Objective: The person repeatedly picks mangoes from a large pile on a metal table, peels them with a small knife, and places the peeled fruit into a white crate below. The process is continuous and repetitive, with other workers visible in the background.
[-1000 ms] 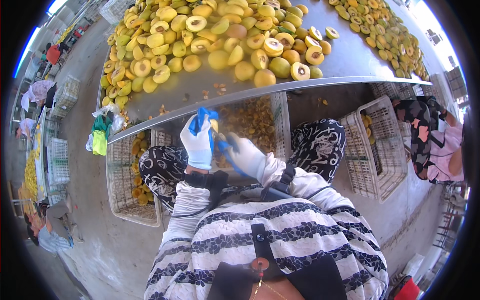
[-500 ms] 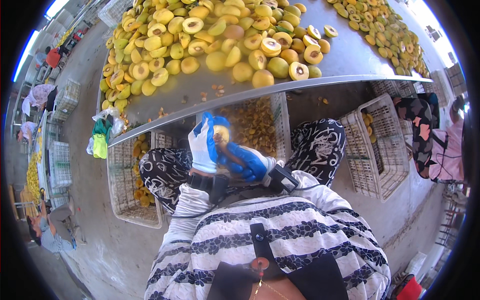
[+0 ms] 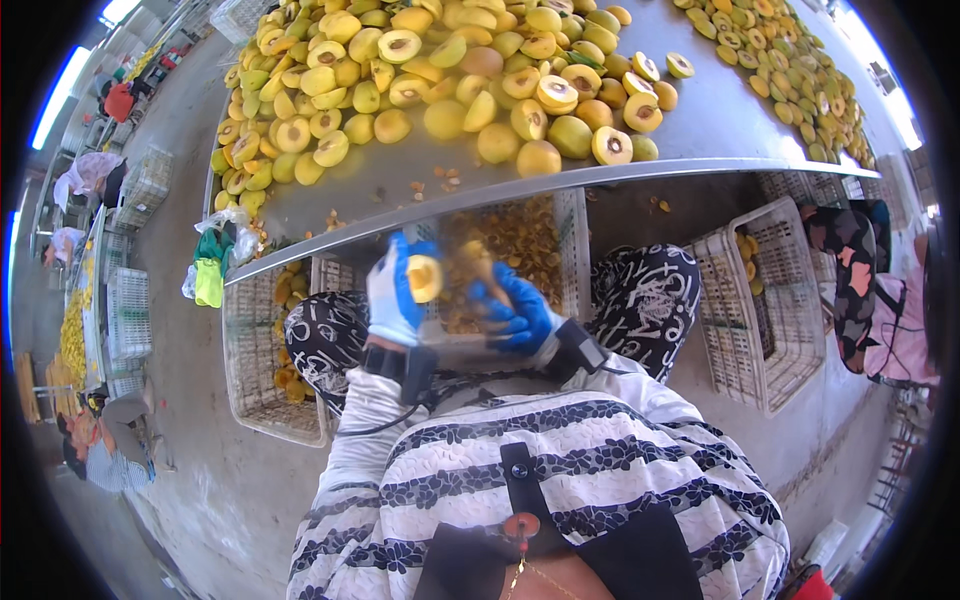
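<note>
My left hand [image 3: 396, 295], in a blue-and-white work glove, is closed on a yellow peach half [image 3: 424, 279] with its cut face showing. To its right, my right hand [image 3: 520, 315], gloved the same way, is curled around a slim brown tool handle [image 3: 503, 283]. Motion blurs the tool's far end, so its kind does not show. The hands are apart, over a pale crate [image 3: 572, 240] holding many small yellow-brown scraps. Beyond them, a heap of whole and halved peaches [image 3: 400, 90] covers much of the metal table [image 3: 390, 180].
The table's raised metal edge [image 3: 560, 180] runs just beyond my hands. White crates stand by my left knee [image 3: 240, 380] and to my right [image 3: 765, 370]. Green and clear bags [image 3: 210, 265] hang at the table's left corner. A person in pink [image 3: 895, 325] sits at the right.
My hands have drawn apart: the right has moved right with the tool, the left slightly left and down with the peach half. The whole view has shifted slightly.
</note>
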A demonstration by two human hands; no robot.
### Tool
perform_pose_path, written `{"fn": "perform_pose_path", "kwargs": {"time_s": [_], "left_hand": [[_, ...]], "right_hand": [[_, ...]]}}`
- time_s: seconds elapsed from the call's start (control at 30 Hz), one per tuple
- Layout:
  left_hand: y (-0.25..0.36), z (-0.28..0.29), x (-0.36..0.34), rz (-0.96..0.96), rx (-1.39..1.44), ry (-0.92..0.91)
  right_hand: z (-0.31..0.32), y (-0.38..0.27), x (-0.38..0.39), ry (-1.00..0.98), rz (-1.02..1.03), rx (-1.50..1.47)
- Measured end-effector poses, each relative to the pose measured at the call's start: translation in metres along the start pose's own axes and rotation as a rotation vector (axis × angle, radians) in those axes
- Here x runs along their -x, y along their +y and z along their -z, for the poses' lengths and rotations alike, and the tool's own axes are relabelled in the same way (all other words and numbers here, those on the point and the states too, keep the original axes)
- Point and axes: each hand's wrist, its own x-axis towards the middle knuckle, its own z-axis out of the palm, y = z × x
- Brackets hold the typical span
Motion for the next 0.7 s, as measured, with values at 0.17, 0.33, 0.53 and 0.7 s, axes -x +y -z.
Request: {"fn": "perform_pose_path", "kwargs": {"time_s": [0.17,0.33,0.53,0.7], "left_hand": [[0.026,0.093,0.002,-0.305,-0.251,0.216],[0.044,0.213,-0.025,-0.008,-0.78,0.505],[-0.002,0.206,-0.157,-0.528,-0.913,0.209],[-0.01,0.146,-0.27,-0.362,-1.432,-0.086]], "right_hand": [[0.04,-0.026,-0.015,0.819,0.304,0.688],[0.045,-0.057,-0.022,0.837,0.525,0.377],[0.032,-0.062,-0.005,0.422,0.366,0.191],[0.04,-0.031,-0.02,0.807,0.499,0.467]]}}
